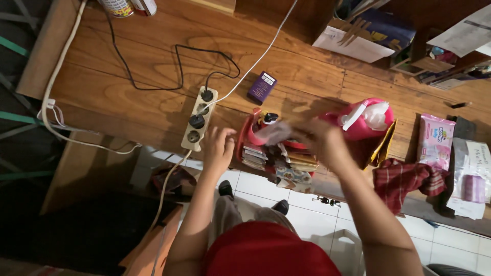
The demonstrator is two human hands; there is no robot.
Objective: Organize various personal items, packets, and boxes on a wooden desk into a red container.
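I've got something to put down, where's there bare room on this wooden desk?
Bare wood lies between the black cord and the white cable, and beyond the purple box. Crowded: around the red organizer, pink bottle and checked cloth.

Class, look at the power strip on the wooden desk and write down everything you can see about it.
The power strip is a long, cream-coloured plastic bar lying flat near the front edge of the wooden desk, angled slightly. It has a row of round sockets; two hold dark plugs, one fed by a thin black cable. A white cord runs past its far end, and a pale lead hangs over the desk edge. The left hand hovers just beside it; contact cannot be told.
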